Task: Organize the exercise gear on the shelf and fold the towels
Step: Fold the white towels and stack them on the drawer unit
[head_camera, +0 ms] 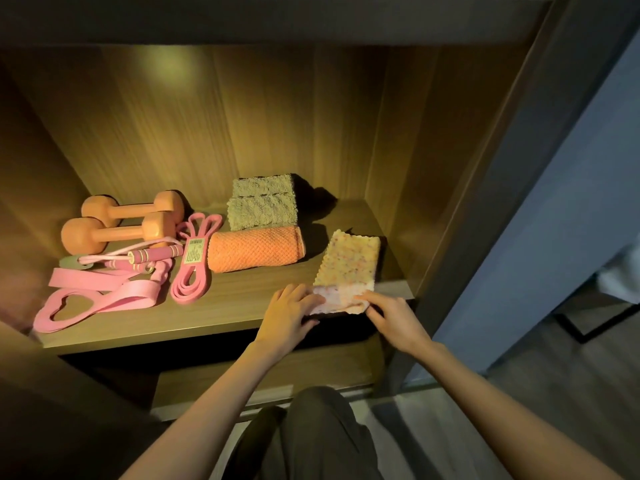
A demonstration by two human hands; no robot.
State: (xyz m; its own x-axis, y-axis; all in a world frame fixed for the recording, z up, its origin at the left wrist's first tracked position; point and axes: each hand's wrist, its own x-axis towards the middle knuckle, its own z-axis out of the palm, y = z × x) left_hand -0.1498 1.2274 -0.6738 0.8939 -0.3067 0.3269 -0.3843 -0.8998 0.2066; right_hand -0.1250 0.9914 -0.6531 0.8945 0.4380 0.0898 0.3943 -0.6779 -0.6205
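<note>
1. Head view: found the speckled towel [346,265] stretched straight ahead of both grips, long axis running away toward the back of the shelf [225,306].
2. Pinched its near-left corner with the left grip [291,313] and its near-right corner with the right grip [391,320]; equally close, one per corner.
3. Kept the near end at the shelf's front lip, the far end resting flat well ahead.
4. Judged the coming fold as near end carried forward along that axis.
5. Noted the orange towel [254,249] and green towel [263,206] folded, ahead-left of the left grip.
</note>
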